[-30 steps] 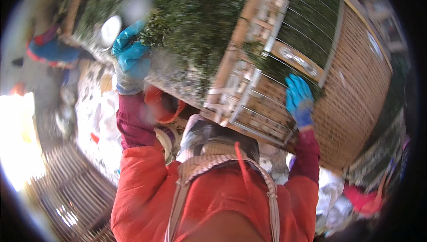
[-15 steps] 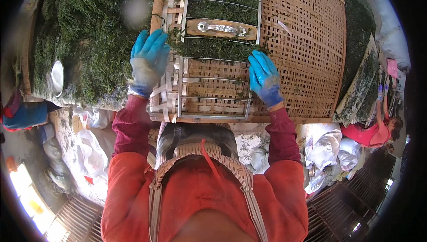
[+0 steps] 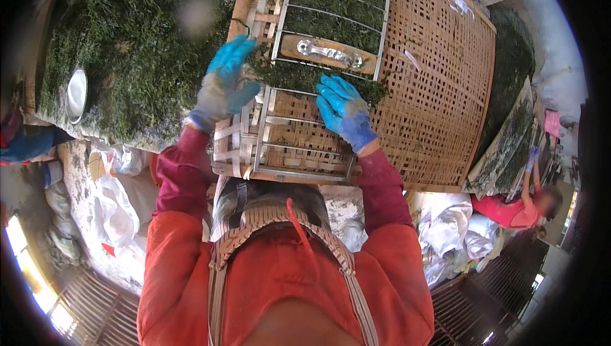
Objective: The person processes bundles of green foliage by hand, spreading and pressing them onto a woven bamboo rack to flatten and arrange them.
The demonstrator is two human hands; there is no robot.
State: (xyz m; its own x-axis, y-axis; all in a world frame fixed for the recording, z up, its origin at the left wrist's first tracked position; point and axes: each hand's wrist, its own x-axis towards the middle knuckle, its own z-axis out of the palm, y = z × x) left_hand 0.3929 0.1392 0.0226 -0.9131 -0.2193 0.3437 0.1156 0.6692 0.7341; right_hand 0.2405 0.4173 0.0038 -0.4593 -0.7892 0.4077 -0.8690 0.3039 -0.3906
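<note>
While both gloved hands lie flat and spread, gripping nothing, left hand (image 3: 224,85) sits on the woven tray's (image 3: 439,91) edge w/ green leaf heap (image 3: 127,60) just beyond; right hand (image 3: 344,112) presses loose greens (image 3: 299,74) under the wire frame (image 3: 331,15). Best to keep palms flat & sweep evenly.

Red sleeves, blue-gloved hands (image 3: 344,112) (woven straps)

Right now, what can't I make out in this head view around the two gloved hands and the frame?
- Left hand: fingertips sunk in green shreds; grip unclear.
- Right hand: palm faces down on the wire frame, so contact is hidden.
- Frame's near edge: behind the person's chest.
- Pale blur spot: a smudge hides the greens.
- Bamboo mat: bent by the fisheye rim.
</note>
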